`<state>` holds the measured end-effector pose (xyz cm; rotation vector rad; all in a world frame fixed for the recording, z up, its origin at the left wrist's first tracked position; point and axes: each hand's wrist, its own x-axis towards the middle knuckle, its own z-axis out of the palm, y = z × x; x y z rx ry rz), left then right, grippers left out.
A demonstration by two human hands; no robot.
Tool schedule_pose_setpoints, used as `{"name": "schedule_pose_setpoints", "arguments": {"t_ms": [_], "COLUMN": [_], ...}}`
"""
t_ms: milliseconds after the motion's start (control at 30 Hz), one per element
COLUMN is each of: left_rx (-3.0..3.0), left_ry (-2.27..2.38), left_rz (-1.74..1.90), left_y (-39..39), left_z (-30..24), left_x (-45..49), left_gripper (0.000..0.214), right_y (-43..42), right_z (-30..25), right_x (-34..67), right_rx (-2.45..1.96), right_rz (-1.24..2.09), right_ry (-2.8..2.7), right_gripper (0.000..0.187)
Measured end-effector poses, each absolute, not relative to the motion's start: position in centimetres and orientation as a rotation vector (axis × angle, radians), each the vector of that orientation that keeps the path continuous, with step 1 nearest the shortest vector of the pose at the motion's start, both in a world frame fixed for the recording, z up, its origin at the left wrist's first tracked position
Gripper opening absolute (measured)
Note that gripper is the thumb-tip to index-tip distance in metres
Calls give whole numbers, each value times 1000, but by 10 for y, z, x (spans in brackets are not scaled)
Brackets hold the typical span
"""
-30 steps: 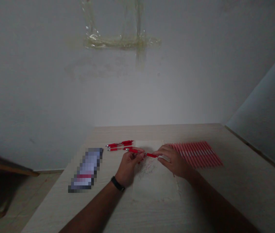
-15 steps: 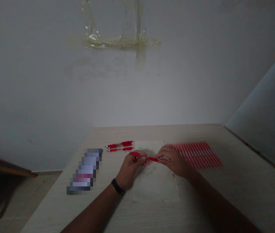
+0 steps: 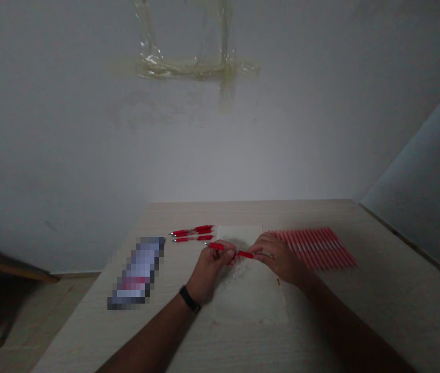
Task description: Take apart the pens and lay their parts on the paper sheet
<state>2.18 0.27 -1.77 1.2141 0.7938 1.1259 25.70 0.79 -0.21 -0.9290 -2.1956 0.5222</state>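
My left hand (image 3: 207,270) is closed around a red pen (image 3: 215,245), whose silver end points left. My right hand (image 3: 278,257) pinches a short red pen part (image 3: 246,254) at its right end. The two red pieces lie nearly in line above a pale sheet (image 3: 251,303). Whether they are joined at the left fingertips I cannot tell. Just beyond my left hand, a few red pens (image 3: 193,239) rest on the table. Right of my right hand, several pinkish-red pens or barrels (image 3: 323,247) lie side by side in a slanted row.
A blurred-out, phone-like rectangle (image 3: 139,269) lies on the left of the wooden table (image 3: 99,326). Dark marks or specks cover part of the sheet between my hands. A wall (image 3: 243,160) with clear tape stands behind the table. My left wrist wears a black band (image 3: 189,299).
The view has shifted very slightly. Both hands keep the same hold, and the short red part tilts a little more downward to the right.
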Motion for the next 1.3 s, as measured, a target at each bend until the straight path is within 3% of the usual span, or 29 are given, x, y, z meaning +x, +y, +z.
{"name": "schedule_pose_setpoints", "arguments": {"t_ms": [633,1033,1167,1300], "left_rx": [1168,1049,1195,1682], "left_ry": [805,849,899,962], "left_rz": [1124,1260,1193,988], "left_y": [3,4,1,-5], "left_z": [-16,-3,-5,-3], "left_x": [23,20,20,20], "left_gripper": [25,24,24,23], "right_y": [6,5,5,3], "right_z": [-2,7,2,-5], "right_x": [257,259,254,244], "right_rx": [-931,-1122,-973,-917], "right_rz": [550,758,982,1015], "right_ry": [-2194,-1812,-1534,-1612], "right_gripper": [11,16,24,27]}}
